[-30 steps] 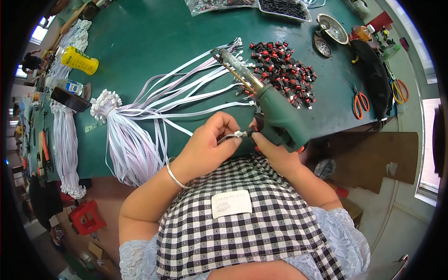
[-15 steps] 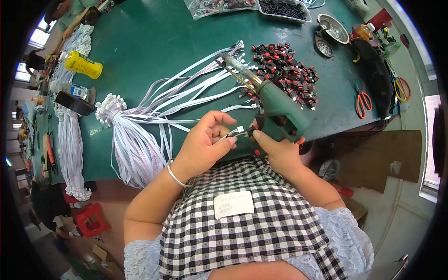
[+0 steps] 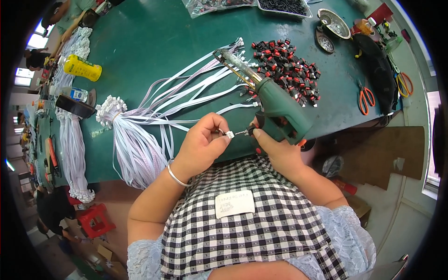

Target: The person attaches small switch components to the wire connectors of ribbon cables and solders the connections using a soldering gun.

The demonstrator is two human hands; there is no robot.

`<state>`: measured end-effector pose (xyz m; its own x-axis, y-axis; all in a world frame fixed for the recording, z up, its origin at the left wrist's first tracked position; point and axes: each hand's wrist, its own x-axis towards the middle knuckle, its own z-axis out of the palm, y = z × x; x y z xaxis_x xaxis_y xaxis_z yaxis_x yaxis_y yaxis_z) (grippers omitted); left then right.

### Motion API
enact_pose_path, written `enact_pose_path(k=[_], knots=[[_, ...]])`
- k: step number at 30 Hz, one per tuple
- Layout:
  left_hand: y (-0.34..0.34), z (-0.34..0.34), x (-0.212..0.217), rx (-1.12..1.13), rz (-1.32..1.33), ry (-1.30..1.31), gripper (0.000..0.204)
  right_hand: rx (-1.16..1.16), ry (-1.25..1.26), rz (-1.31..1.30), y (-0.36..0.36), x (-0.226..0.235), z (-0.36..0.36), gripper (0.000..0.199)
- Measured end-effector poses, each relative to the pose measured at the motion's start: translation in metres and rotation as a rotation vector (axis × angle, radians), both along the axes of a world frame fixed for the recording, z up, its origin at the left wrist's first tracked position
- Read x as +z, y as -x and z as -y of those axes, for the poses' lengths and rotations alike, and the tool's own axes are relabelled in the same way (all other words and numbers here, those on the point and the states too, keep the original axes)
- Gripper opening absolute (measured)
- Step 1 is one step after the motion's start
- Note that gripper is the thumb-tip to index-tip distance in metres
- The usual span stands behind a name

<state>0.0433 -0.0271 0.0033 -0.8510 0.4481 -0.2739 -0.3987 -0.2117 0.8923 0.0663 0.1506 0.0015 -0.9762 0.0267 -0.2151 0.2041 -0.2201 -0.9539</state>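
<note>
The left fingers [image 3: 216,120] are closed in a pinch, thumb against index, on a small white connector [image 3: 229,135]. Just to their right, the right fingers [image 3: 262,138] are closed around a small black piece [image 3: 252,130], its far side hidden by the grip. A thin lead [image 3: 240,133] shows in the short gap between the two pinches; whether it is joined at both ends is too small to tell.

Just above the right fingers stands a green hot tool [image 3: 282,108], its metal nozzle pointing up and left. Resting a knuckle on that nozzle could burn skin, and a ribbon cable [image 3: 233,107] sagging onto it could scorch. Pulling the hands apart too sharply might strain the lead; a loose pinch might drop the connector.

Farther out, above the right fingers, red-and-black parts [image 3: 287,70] are heaped on the green counter [image 3: 140,42]. Left of the left fingers lies a tied bundle of white cables [image 3: 140,161].

Below both hands, a pale patch [image 3: 234,204] on the checked apron [image 3: 200,242] carries faint handwriting. Far to the upper left, a yellow bottle [image 3: 83,68] bears dark print.
</note>
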Motion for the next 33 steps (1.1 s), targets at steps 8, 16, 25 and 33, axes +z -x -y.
enact_pose_path(k=[8,16,25,33], knots=[[0.002,0.005,-0.013,-0.108,-0.258,0.153,0.018,0.023,0.049,0.047,-0.003,-0.002,0.003,0.017],[0.0,0.003,0.001,-0.021,0.079,0.083,0.011,0.026,0.035,0.068,-0.003,-0.002,0.001,0.019],[-0.003,-0.004,0.0,0.022,-0.029,0.172,0.014,0.059,-0.003,-0.078,-0.006,-0.012,0.0,0.024],[-0.001,0.002,0.005,0.101,0.039,0.159,0.01,0.133,-0.053,-0.112,-0.003,-0.008,-0.012,0.03]])
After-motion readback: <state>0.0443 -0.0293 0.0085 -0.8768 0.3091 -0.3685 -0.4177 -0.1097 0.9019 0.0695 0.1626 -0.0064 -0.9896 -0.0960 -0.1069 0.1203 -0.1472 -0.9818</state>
